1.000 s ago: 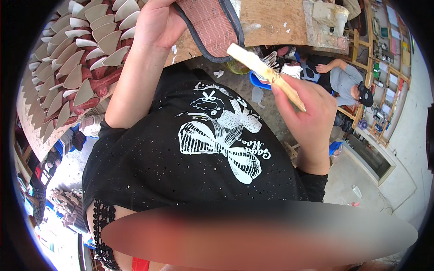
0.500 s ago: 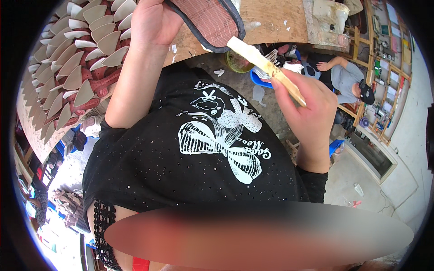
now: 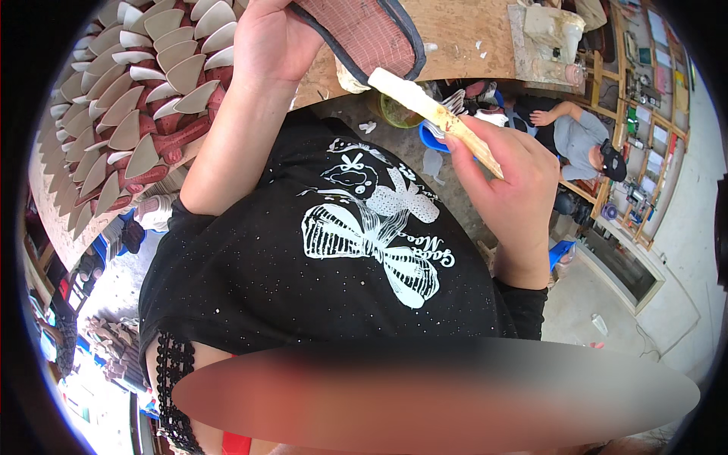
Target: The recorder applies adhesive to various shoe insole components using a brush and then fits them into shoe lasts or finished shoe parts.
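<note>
My left hand [image 3: 277, 38] grips a shoe part [image 3: 371, 38] at the top of the view, shaped like a sole, with a reddish-brown lined face and a dark raised rim. Part of that hand is cut off by the upper edge. Between the thumb and fingers of my right hand [image 3: 512, 163] is a brush-like wooden stick [image 3: 436, 114], its pale end pointing up and left. That end overlaps the lower rim of the shoe part; whether they touch, I cannot tell.
At left, many shoe parts [image 3: 144, 114] with beige pointed flaps stand in rows. A wooden table [image 3: 462, 38] lies beyond my hands. Below its edge are a yellow-green tub [image 3: 396, 112] and a blue container [image 3: 432, 138]. Another person [image 3: 580, 136] sits at right near wooden shelves [image 3: 660, 152].
The shoe part and my left hand have shifted slightly right and down. The stick's pale end has moved a little left and down along the shoe part's rim.
</note>
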Tool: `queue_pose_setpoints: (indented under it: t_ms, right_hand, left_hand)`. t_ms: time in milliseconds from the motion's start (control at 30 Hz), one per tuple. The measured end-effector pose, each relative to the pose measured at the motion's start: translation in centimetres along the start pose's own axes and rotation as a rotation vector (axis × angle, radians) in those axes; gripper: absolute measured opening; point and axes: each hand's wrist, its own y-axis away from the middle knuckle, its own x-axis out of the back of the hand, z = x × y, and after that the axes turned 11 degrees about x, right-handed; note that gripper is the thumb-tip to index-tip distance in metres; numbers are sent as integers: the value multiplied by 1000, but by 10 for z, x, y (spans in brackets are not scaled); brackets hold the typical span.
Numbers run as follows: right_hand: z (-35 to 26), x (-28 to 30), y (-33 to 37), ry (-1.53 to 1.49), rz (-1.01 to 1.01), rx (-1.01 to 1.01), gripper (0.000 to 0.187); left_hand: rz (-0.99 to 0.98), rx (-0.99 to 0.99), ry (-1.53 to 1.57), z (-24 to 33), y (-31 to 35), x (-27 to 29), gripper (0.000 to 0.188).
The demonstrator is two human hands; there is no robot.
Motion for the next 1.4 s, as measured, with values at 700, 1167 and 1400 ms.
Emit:
queue_pose_setpoints:
  t_ms: [700,1167,1400]
  right_hand:
    - [30,10,1,-319,287,-234,21]
    - [42,-104,-68,-1567,1093,-327,42]
    - [37,-96,-78,-1522,1261,-306,39]
  left_hand:
    - [21,25,144,-2,-15,12,34]
    - [-10,-82,259,-51,-26,-44,40]
    - [17,-129,139,-58,-18,-60,36]
